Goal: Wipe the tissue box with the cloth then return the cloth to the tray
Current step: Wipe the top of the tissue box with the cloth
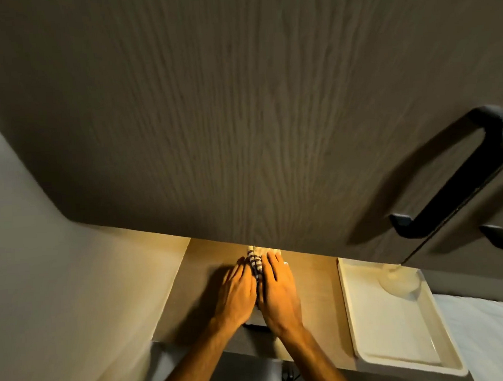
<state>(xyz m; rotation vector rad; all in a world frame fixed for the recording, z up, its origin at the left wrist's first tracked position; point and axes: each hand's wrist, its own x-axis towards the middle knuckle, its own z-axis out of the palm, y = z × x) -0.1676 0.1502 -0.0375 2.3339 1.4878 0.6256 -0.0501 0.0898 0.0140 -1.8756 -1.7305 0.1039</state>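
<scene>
Your left hand (237,294) and right hand (277,290) lay side by side, palms down and fingers stretched forward, pressed flat over the tissue box (256,318). The box was almost wholly covered; only a pale sliver showed between and below your wrists, so its edges could not be traced. The striped cloth (255,263) was bunched between your two index fingers and stuck out past the fingertips toward the wall. Neither hand was curled around it; both were spread, holding it down by pressure.

The box sat on the wooden shelf (207,257), near the shelf's front edge. The overhead cabinet (240,117) hung low; its bottom edge cut across just beyond the cloth and hid everything farther back. To your left, the pale wall (59,290) closed that side, with a strip of bare shelf between it and your left hand. To your right, more bare shelf separated your right hand from the white tray (398,352), which sat well apart, its near corner overhanging the shelf front. Black handles (461,174) projected from the cabinet door above the tray.
</scene>
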